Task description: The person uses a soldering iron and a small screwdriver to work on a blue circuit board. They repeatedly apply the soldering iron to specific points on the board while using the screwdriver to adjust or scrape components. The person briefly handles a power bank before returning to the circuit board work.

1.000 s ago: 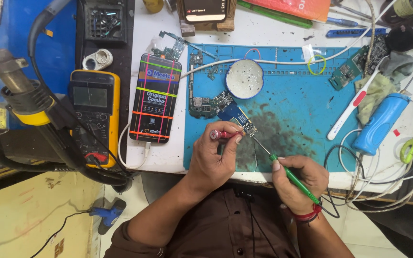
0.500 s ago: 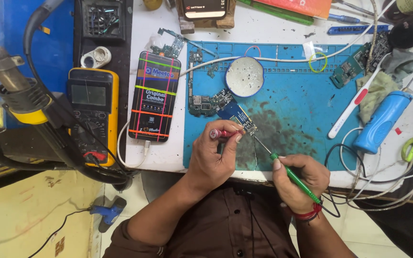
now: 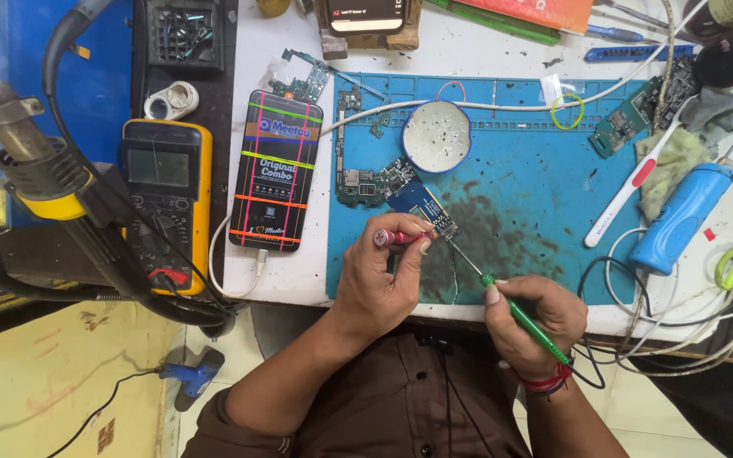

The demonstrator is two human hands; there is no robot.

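My left hand [image 3: 377, 280] grips a red-handled tool [image 3: 394, 237] whose tip meets a small blue circuit board [image 3: 424, 207] on the blue work mat [image 3: 536, 203]. My right hand [image 3: 529, 318] holds a green-handled soldering iron [image 3: 519, 315], its thin metal tip reaching up-left to the same small board. A larger green phone board [image 3: 368, 182] lies just left of the small one. Both hands rest at the mat's near edge.
A phone [image 3: 276, 174] with coloured lines on its screen lies left of the mat, beside a yellow multimeter [image 3: 163, 199]. A hot-air nozzle [image 3: 19, 148] hangs at far left. A round white dish [image 3: 437, 137], a toothbrush [image 3: 638, 182], a blue cylinder [image 3: 680, 216] and tangled cables [image 3: 680, 326] sit right.
None of the objects has shifted; both hands stay on the small board with only slight camera movement.
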